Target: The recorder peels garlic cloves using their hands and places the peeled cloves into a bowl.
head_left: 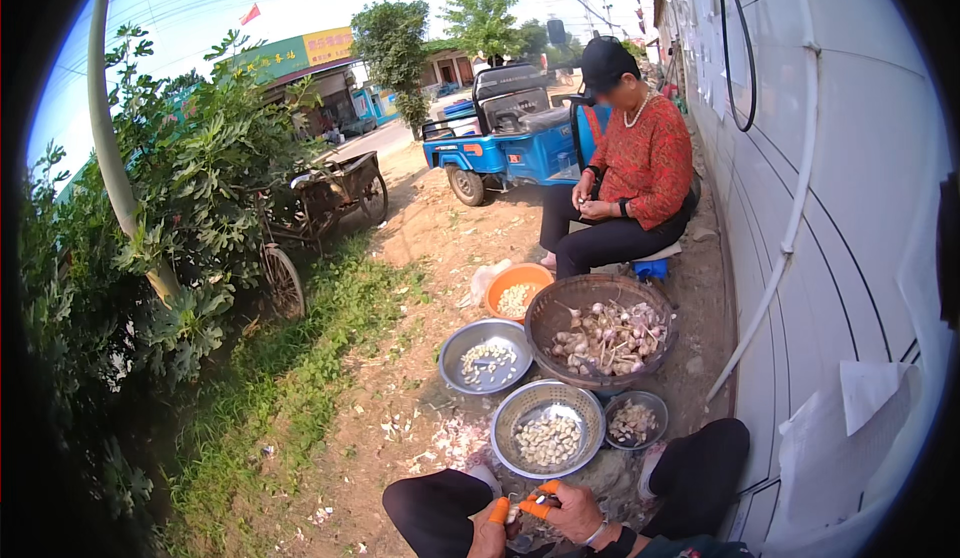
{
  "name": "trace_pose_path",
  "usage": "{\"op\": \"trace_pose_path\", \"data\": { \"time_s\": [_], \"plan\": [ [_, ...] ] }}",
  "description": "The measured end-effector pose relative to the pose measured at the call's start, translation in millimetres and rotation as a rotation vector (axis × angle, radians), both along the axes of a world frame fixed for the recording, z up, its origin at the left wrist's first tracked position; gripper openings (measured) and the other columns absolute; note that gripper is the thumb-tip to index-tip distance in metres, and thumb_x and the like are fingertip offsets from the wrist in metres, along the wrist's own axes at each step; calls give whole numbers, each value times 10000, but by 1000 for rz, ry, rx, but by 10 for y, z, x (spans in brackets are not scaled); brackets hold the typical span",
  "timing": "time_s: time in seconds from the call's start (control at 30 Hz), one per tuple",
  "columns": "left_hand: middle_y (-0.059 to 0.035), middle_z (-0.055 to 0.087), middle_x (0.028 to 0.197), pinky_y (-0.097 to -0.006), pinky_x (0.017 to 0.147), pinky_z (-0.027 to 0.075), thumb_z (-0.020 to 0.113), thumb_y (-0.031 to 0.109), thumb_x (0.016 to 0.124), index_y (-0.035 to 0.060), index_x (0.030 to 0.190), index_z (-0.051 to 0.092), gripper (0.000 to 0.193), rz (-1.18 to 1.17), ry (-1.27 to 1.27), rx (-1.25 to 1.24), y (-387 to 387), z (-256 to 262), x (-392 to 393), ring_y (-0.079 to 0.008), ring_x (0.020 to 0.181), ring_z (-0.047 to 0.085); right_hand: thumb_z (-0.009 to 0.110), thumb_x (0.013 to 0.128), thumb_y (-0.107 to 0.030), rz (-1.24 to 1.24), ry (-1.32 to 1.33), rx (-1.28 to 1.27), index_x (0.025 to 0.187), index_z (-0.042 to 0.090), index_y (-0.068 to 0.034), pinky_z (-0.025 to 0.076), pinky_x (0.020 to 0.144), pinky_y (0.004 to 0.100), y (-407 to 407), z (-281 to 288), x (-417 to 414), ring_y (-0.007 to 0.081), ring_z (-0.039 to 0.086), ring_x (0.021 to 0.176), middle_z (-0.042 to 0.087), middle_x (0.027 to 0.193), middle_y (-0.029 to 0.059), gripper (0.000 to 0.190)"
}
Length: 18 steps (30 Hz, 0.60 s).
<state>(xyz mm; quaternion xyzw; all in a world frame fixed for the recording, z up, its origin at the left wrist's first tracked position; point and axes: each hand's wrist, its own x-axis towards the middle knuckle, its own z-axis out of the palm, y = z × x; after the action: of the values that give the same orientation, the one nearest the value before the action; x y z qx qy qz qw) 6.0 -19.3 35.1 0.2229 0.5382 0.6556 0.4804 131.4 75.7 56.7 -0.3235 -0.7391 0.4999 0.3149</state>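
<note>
Low in the view, my left hand (pixel 489 534) pinches a pale garlic clove (pixel 513 514); its thumb wears an orange finger cover. Close beside it on the right, my right hand (pixel 576 514) has orange covers on its fingers. Its fingers are closed on a small white and dark object (pixel 541 499), too small to identify surely. Just beyond my hands stands a perforated metal colander (pixel 504 406) holding many peeled garlic cloves (pixel 549 440). To its right, a small bowl (pixel 660 405) contains unpeeled cloves (pixel 631 421).
A large basket (pixel 547 295) of garlic bulbs (pixel 611 336), a metal basin (pixel 453 348) and an orange basin (pixel 495 288) hold garlic farther off. Beyond sits a person (pixel 641 160) working with both hands. Garlic skins (pixel 459 442) litter the ground. A tiled wall (pixel 847 205) runs along the right.
</note>
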Motion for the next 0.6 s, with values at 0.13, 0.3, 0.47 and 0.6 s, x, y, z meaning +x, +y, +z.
{"op": "trace_pose_path", "data": {
  "time_s": [0.13, 0.3, 0.47, 0.6],
  "plan": [
    [-1, 584, 752, -218, 563, 412, 414, 303, 972, 70, 905, 620, 318, 47, 33, -10, -80, -9, 84, -72, 636, 502, 778, 742, -217, 108, 36, 75, 941, 650, -7, 474, 538, 262, -56, -68, 17, 136, 618, 606, 641, 698, 70, 317],
    [-27, 570, 721, -280, 536, 401, 474, 317, 945, 35, 846, 575, 315, 74, 84, -11, -186, -302, -43, -131, 606, 525, 708, 783, -212, 243, 51, 168, 1004, 638, -41, 483, 541, 308, -110, -125, -42, 223, 631, 601, 645, 745, 108, 287],
    [-14, 569, 735, -234, 567, 411, 434, 322, 974, 14, 886, 605, 363, 29, 307, -4, -297, -215, -25, -85, 645, 506, 715, 773, -272, 261, 41, 194, 987, 641, -45, 481, 550, 326, -151, -159, -20, 243, 634, 610, 637, 717, 109, 321],
    [-49, 633, 842, -241, 650, 473, 353, 276, 991, 11, 954, 623, 380, -28, 396, -8, -347, -73, -20, -119, 745, 591, 716, 778, -295, 302, 69, 136, 986, 638, -41, 482, 555, 333, -180, -155, -55, 253, 636, 619, 633, 711, 112, 338]
  ]
}}
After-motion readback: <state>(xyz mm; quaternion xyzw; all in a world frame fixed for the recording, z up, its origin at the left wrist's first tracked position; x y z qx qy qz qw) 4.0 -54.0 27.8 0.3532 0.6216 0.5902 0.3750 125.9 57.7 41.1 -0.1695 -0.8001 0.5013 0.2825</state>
